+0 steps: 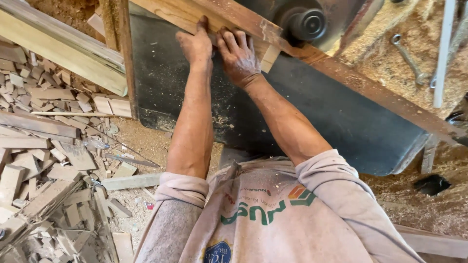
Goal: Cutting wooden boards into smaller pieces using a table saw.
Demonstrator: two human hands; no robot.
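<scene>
Both grips press flat, side by side: left hand point(196, 45) and right hand point(239, 54) holding one small wood block point(269, 57) against the long fence board point(229, 17). That block's long axis runs toward the single saw blade hub point(307, 23), nearer the right hand, on the dark counter point(341, 117). One wrench point(408, 57) lies well apart.

A worker seen from above wears a dust-flecked, pale grey long-sleeved shirt, its sleeves pushed up above the elbows at the lower centre of the frame. Green lettering, an orange-and-green emblem and a dark blue badge mark the chest. Sawdust coats the 2 bare forearms, the left hand point(196, 45) and the right hand point(240, 56).
</scene>
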